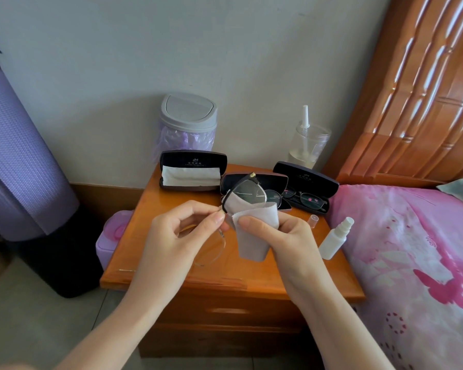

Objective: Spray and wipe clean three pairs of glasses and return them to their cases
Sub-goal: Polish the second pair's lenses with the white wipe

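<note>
Over the wooden nightstand [177, 273] I hold a pair of black-rimmed glasses [247, 192] upright. My left hand [177, 236] pinches the frame at its bridge. My right hand [284, 236] grips a grey cloth [251, 236] folded around the lower part of one lens. At the back stand three open black cases. The left case [193, 170] holds only a white cloth. A second pair lies in the middle case [275, 200], a dark-framed pair in the right case [305, 193]. A small white spray bottle [334, 239] lies at the nightstand's right edge, its clear cap [313, 220] beside it.
A grey-lidded bin [187, 121] with a purple liner and a clear jar [309, 145] stand at the back by the wall. A bed with a pink cover [412, 249] borders the right side. A purple wipe box [112, 236] and a rolled purple mat [19, 161] are on the left.
</note>
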A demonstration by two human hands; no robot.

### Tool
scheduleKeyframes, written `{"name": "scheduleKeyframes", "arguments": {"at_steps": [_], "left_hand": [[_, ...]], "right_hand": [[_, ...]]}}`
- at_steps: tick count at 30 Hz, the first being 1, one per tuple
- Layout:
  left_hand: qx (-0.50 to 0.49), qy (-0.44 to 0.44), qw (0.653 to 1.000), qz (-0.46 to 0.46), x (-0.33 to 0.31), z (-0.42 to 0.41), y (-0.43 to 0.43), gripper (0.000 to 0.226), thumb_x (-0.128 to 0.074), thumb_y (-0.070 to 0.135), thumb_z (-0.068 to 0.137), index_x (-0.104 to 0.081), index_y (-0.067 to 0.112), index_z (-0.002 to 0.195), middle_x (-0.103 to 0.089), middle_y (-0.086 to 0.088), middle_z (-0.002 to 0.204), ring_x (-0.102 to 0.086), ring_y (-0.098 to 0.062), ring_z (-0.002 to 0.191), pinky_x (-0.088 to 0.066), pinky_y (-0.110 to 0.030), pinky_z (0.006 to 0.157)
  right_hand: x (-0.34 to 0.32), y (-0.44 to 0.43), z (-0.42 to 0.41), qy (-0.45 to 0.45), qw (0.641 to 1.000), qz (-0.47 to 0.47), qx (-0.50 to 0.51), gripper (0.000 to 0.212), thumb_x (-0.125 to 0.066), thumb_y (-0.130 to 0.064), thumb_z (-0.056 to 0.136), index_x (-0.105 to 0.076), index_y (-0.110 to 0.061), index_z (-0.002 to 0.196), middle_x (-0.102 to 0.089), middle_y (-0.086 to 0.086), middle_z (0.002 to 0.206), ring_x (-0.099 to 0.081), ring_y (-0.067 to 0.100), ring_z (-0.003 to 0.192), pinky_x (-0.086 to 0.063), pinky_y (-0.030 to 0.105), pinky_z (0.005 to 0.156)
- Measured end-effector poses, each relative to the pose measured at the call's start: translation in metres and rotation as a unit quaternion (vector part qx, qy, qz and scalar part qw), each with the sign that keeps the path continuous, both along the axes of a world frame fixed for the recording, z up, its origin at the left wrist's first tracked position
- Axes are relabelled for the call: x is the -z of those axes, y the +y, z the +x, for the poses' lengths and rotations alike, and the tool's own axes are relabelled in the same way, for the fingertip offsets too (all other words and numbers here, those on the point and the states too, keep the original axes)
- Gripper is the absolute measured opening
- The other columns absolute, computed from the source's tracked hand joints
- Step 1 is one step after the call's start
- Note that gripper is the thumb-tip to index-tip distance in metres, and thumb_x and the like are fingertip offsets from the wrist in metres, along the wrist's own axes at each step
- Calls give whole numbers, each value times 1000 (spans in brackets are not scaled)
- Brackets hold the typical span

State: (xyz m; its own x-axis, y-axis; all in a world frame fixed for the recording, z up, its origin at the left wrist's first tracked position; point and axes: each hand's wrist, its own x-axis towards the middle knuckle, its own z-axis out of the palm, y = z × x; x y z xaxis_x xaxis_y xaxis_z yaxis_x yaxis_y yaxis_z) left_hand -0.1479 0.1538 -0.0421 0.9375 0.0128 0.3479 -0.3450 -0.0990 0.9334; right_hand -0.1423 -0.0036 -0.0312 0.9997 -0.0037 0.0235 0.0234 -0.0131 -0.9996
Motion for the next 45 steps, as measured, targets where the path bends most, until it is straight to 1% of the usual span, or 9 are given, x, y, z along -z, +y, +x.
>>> {"name": "scheduleKeyframes", "arguments": {"at_steps": [6, 12, 15, 18, 23, 29, 33, 37, 45], "left_hand": [[23, -21, 999, 29, 3, -1, -3, 12, -62, 24, 81, -72, 19, 84, -73, 12, 78, -67, 0, 84, -47, -5, 71], [37, -21, 999, 23, 2, -1, -3, 11, -62, 25, 80, -71, 18, 80, -72, 11, 77, -67, -1, 83, -47, -6, 72], [39, -5, 999, 15, 3, -1, -4, 13, -62, 28, 80, -71, 19, 81, -73, 12, 77, -67, -2, 83, -48, -6, 72], [37, -1, 999, 13, 3, -2, -6, 10, -62, 28, 80, -70, 22, 79, -72, 15, 76, -67, 0, 82, -47, -5, 69], [19, 6, 1000, 1, 4, -1, -6, 8, -64, 24, 82, -71, 20, 80, -72, 13, 76, -66, -1, 83, -47, -6, 70], [19, -3, 1000, 0, 3, -1, -5, 8, -64, 17, 84, -71, 19, 80, -73, 11, 77, -67, -1, 82, -47, -6, 70], [11, -12, 1000, 5, 3, -1, -3, 9, -61, 26, 80, -70, 22, 81, -71, 15, 79, -65, 1, 85, -46, -4, 69], [6, -9, 1000, 11, 6, 0, -2, 11, -60, 30, 77, -69, 23, 81, -70, 18, 79, -64, 2, 87, -46, -4, 68], [30, -5, 1000, 5, 4, 0, -5, 13, -58, 31, 80, -67, 21, 79, -69, 13, 76, -64, -1, 83, -47, -6, 69]], "right_hand": [[2, 10, 0, -7, 999, 50, -12, 19, -72, -28, 69, -72, -9, 68, -68, 1, 67, -61, 12, 66, -49, 20, 59], [-6, 17, 8, 1, 993, 110, 29, 31, -74, -26, 73, -71, 2, 84, -66, 10, 74, -62, 22, 73, -52, 27, 66], [-10, 18, 12, 13, 990, 127, 64, 39, -74, -35, 69, -74, -3, 92, -71, 9, 85, -66, 19, 80, -52, 26, 69], [-8, 18, 13, 16, 986, 141, 91, 35, -71, -38, 72, -74, -7, 88, -71, 8, 87, -65, 18, 83, -51, 29, 75], [-5, 17, 13, 1, 982, 161, 94, 27, -60, -32, 87, -71, -8, 83, -68, 2, 77, -65, 13, 78, -51, 27, 74], [-5, 17, 11, 16, 987, 148, 58, 30, -69, -34, 73, -73, -6, 85, -68, 1, 75, -63, 15, 77, -50, 26, 71], [0, 20, 6, 23, 995, 93, 26, 37, -74, -37, 64, -75, -7, 85, -72, 3, 80, -65, 16, 81, -51, 23, 70], [3, 19, 1, 30, 996, 85, 10, 33, -74, -33, 65, -75, -4, 82, -72, 1, 74, -65, 7, 71, -50, 16, 63], [-7, 20, 6, 4, 992, 113, 52, 28, -76, -29, 65, -74, -5, 78, -69, -1, 70, -64, 7, 68, -50, 19, 61]]}}
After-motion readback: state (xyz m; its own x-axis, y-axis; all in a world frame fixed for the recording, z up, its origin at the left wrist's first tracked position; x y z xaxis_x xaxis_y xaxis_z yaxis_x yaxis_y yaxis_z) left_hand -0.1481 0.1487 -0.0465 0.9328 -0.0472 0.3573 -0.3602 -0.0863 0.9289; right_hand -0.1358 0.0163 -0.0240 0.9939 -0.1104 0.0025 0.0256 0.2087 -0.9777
